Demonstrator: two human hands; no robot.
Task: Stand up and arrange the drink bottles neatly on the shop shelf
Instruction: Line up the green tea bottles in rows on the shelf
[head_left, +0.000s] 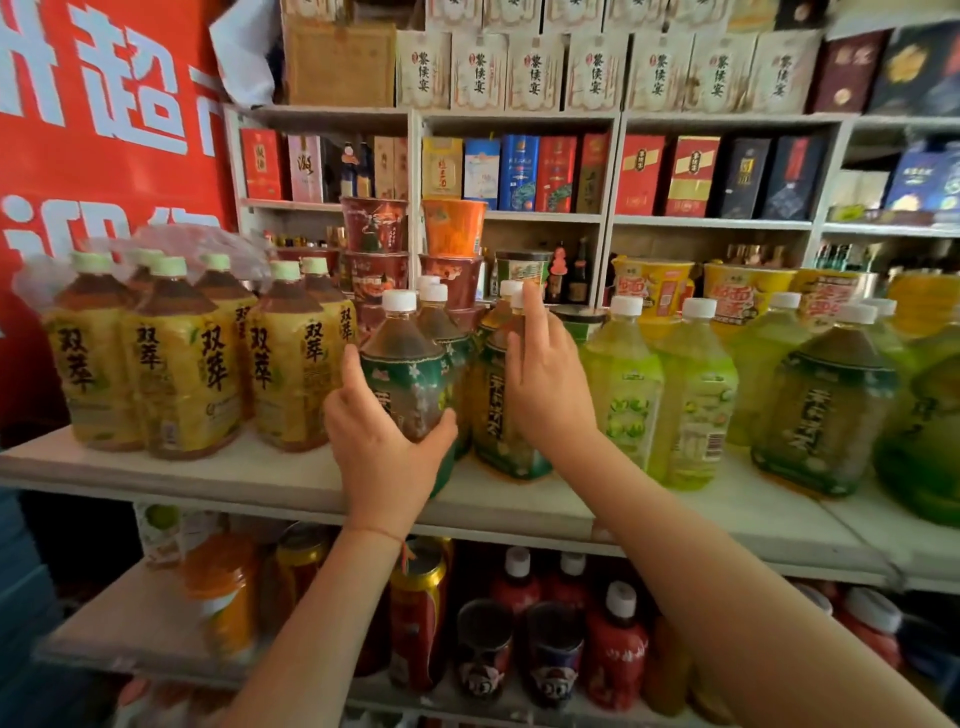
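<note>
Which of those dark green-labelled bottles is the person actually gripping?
The front one, wrapped by the left hand. The right hand only rests against its neighbour.

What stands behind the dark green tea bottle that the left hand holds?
Behind the dark green tea bottle in the left hand stand more white-capped bottles and stacked red noodle cups. Their lower parts are covered, so I cannot count the bottles.

双萃 on yellow-label bottles (182, 364), 黎侯宴 on cream boxes (480, 70)
</note>
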